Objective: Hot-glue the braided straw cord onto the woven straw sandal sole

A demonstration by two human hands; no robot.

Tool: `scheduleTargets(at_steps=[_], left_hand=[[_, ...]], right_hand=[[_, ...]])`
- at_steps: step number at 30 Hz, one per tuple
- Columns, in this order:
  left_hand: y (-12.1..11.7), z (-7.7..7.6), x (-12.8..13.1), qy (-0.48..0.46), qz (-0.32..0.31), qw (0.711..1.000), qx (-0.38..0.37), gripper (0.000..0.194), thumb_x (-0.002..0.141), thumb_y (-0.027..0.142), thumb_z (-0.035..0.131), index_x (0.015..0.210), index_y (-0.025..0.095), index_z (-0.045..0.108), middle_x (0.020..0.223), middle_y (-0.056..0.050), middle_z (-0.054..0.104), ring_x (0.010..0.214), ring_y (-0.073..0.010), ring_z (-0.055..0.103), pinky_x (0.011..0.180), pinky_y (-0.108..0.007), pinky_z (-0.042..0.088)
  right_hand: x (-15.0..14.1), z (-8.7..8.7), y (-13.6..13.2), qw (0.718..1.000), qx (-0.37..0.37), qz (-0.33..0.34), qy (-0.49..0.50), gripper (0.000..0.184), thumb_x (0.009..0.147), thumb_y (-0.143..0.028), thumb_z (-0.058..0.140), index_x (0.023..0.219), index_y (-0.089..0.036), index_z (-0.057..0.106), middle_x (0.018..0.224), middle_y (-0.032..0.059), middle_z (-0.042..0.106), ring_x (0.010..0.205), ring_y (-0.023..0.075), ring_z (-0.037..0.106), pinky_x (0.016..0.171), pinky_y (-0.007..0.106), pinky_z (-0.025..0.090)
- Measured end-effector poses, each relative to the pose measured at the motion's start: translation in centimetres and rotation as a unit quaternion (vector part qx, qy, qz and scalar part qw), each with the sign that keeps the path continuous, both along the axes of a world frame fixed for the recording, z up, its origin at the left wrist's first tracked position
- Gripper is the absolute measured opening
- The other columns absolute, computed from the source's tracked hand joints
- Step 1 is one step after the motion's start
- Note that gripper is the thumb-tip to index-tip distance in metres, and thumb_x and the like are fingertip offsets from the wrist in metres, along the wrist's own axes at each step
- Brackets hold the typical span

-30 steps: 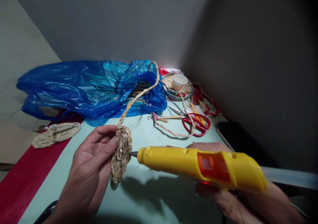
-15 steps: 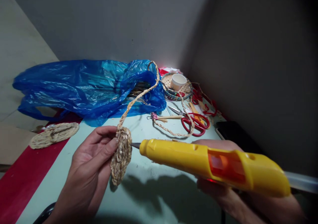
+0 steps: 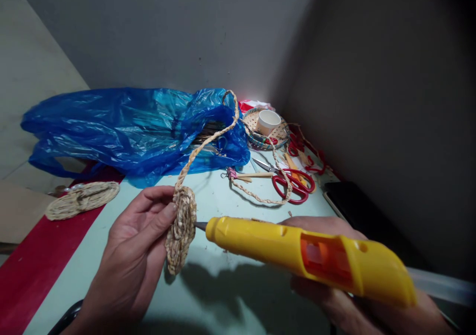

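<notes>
Between the thumb and fingers of my left hand (image 3: 139, 243) is a small oval coil of braided straw (image 3: 182, 231), held on edge above the table. A loose straw braid (image 3: 203, 149) runs up from its top, arches over the blue bag and loops back down onto the table. My right hand (image 3: 334, 293) is closed round a yellow hot glue gun (image 3: 256, 241), with a clear glue stick (image 3: 439, 280) jutting from its back. The gun's metal nozzle touches the coil's right edge, or very nearly. The right fingers are partly hidden behind the gun.
A blue plastic bag (image 3: 111, 132) lies along the back. Red-handled scissors (image 3: 293, 186), a pink binder clip (image 3: 231, 173) and a woven basket (image 3: 255, 139) holding a white cup (image 3: 268, 122) are behind the gun. Another straw oval (image 3: 84, 201) lies left; a black phone (image 3: 349, 201) right.
The glue gun has shifted slightly left and down, its nozzle now lower along the coil's right edge. My left hand and the coil have barely moved.
</notes>
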State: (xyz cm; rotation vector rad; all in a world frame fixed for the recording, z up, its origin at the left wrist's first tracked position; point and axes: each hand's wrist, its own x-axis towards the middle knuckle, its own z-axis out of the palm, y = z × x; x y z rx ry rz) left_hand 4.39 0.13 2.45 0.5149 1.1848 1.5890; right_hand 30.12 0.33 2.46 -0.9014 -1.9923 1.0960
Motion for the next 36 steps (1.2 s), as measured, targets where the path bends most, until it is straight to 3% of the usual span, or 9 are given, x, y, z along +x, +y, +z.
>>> scheduleTargets(at_steps=[9,14,16,18,23,26,31,33,36], left_hand=[[0.3,-0.5,-0.4,0.004,0.009,1.0,-0.027,0.044,0.051,0.027,0.096,0.088,0.022,0.074,0.083,-0.004,0.076,0.072,-0.0161,0.068,0.067,-0.023,0.06],[0.5,-0.5,-1.3,0.081,0.07,0.994,0.016,0.037,0.056,0.03,0.094,0.086,0.022,0.074,0.082,0.0,0.075,0.08,-0.0138,0.068,0.07,-0.016,0.055],[0.4,-0.2,-1.7,0.115,0.082,0.989,0.031,0.035,0.06,0.033,0.092,0.088,0.021,0.074,0.082,0.001,0.075,0.082,-0.0146,0.069,0.069,-0.016,0.054],[0.2,0.1,-2.0,0.132,0.084,0.987,0.041,0.033,0.063,0.033,0.091,0.089,0.021,0.074,0.082,0.0,0.076,0.082,-0.015,0.07,0.069,-0.017,0.054],[-0.4,0.6,-2.1,0.168,0.055,0.984,0.032,0.027,0.071,0.033,0.087,0.094,0.022,0.077,0.089,0.0,0.079,0.082,-0.0146,0.071,0.075,-0.019,0.054],[-0.6,0.2,-2.1,0.18,0.02,0.983,0.018,0.035,0.074,0.038,0.084,0.105,0.024,0.077,0.1,-0.002,0.08,0.091,-0.0184,0.073,0.079,-0.022,0.055],[-0.7,-0.1,-1.7,0.257,-0.012,0.966,0.014,0.03,0.077,0.041,0.081,0.103,0.026,0.08,0.11,-0.003,0.08,0.1,-0.0218,0.072,0.086,-0.025,0.055],[-0.9,0.0,-1.4,0.305,-0.023,0.952,0.022,0.024,0.077,0.041,0.08,0.098,0.028,0.082,0.107,-0.003,0.08,0.1,-0.0218,0.072,0.086,-0.023,0.055],[-1.1,0.1,-1.1,0.344,-0.047,0.937,0.037,0.018,0.08,0.04,0.078,0.095,0.032,0.083,0.107,-0.002,0.08,0.1,-0.0224,0.072,0.085,-0.023,0.056]], right_hand=[[-0.6,1.1,0.5,0.992,-0.098,-0.047,-0.065,0.029,0.091,-0.059,0.06,0.104,-0.037,0.074,0.099,0.0046,0.071,0.078,0.0235,0.066,0.064,0.034,0.056],[-2.0,2.2,2.4,0.936,-0.337,0.052,-0.084,0.049,0.099,-0.063,0.044,0.094,-0.022,0.071,0.062,-0.0028,0.056,0.052,0.0109,0.05,0.063,0.026,0.047],[-2.8,1.5,3.1,0.92,-0.382,0.077,-0.042,0.051,0.099,-0.062,0.045,0.089,-0.018,0.068,0.055,-0.0043,0.054,0.05,0.0093,0.049,0.063,0.024,0.045],[-3.4,-0.1,3.7,0.904,-0.415,0.099,-0.008,0.052,0.095,-0.061,0.047,0.079,-0.015,0.065,0.059,-0.0016,0.06,0.042,0.0068,0.047,0.049,0.02,0.038],[-4.3,-3.9,4.4,0.88,-0.435,0.176,-0.071,0.06,0.088,-0.065,0.04,0.061,-0.015,0.059,0.059,0.0064,0.065,0.03,0.0075,0.042,0.033,0.022,0.037],[-4.3,-3.6,3.9,0.881,-0.417,0.182,-0.134,0.062,0.089,-0.069,0.036,0.063,-0.017,0.058,0.058,0.0057,0.064,0.033,0.0119,0.05,0.036,0.025,0.044],[-3.7,0.6,3.4,0.963,-0.202,0.039,-0.176,0.042,0.087,-0.055,0.066,0.066,-0.02,0.058,0.06,-0.0011,0.05,0.054,0.0138,0.042,0.059,0.029,0.038],[-3.6,2.1,3.9,0.978,-0.137,-0.019,-0.156,0.037,0.09,-0.05,0.066,0.069,-0.02,0.061,0.067,0.0013,0.053,0.062,0.0165,0.043,0.066,0.032,0.037],[-3.9,3.1,5.2,0.989,-0.117,-0.048,-0.079,0.033,0.096,-0.052,0.058,0.097,-0.021,0.07,0.093,0.0058,0.066,0.077,0.0196,0.054,0.075,0.033,0.041]])
